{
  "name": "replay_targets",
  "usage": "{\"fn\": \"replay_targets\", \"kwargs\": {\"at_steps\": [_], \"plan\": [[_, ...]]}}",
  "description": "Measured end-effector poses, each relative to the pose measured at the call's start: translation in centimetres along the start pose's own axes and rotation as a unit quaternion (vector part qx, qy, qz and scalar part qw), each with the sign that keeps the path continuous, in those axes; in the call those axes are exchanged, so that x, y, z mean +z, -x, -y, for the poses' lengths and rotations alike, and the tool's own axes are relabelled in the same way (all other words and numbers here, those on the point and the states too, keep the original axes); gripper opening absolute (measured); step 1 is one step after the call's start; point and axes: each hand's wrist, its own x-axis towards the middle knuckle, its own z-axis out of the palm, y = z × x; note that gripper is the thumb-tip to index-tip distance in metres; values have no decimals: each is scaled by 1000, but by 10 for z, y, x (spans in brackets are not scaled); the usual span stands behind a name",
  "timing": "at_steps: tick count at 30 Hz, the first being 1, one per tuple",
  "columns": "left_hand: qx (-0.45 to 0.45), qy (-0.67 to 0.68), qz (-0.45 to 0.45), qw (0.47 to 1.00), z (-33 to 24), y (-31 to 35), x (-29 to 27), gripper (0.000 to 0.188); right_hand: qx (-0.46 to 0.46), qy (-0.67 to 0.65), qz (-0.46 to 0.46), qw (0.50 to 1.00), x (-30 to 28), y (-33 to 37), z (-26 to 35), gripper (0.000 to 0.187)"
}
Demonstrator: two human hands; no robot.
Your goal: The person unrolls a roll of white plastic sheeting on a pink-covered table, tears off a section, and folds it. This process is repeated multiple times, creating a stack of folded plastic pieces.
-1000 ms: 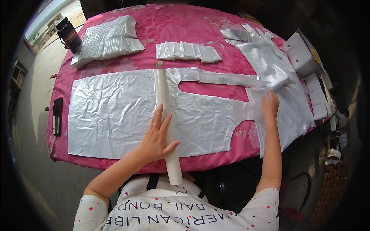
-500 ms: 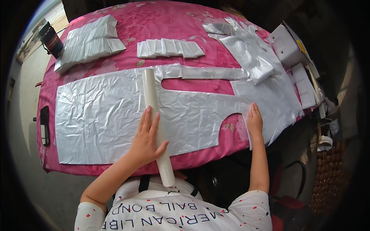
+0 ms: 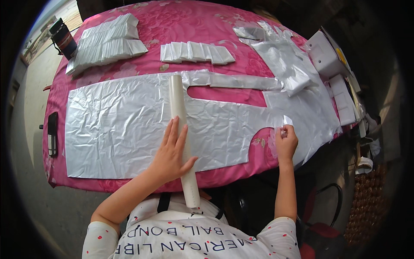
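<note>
A thin silvery-white plastic sheet [image 3: 116,129], cut with straps and curved openings like a disposable apron, lies spread along the near side of the table. Across it rests a long off-white tube [image 3: 177,97], its lower end jutting past the table edge toward my body. My left hand [image 3: 171,153] lies flat on the tube, fingers stretched and thumb apart. At the right, beside the curved cut-out, my right hand [image 3: 286,140] is closed, pinching a bit of the plastic sheet that sticks up above the fingers.
Folded plastic packets fill a large stack [image 3: 105,45] at the back left, with a short row [image 3: 196,52] at the middle. More plastic [image 3: 280,56] is bunched at the back right near white boxes [image 3: 323,52]. A dark bottle [image 3: 64,39] and a phone [image 3: 52,134] sit leftward on the pink tablecloth [image 3: 172,21].
My right hand has gone from lying flat on the plastic to a closed pinch, lifting a small piece. My left hand stays on the tube. The whole view has shifted slightly.
</note>
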Motion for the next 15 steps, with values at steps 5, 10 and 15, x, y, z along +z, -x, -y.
{"fn": "replay_targets", "kwargs": {"at_steps": [5, 10, 15], "plan": [[-79, 378, 61, 920, -28, -4, -19, 67, -25, -303, 192, 933, 0, 51, 118, 16], [-326, 645, 131, 679, -14, -7, -26, 34, -143, -380, 376, 833, 2, 95, 190, 21], [-336, 576, 171, 725, 44, 31, -73, 16, -275, -371, 337, 821, 0, 116, 195, 26]]}}
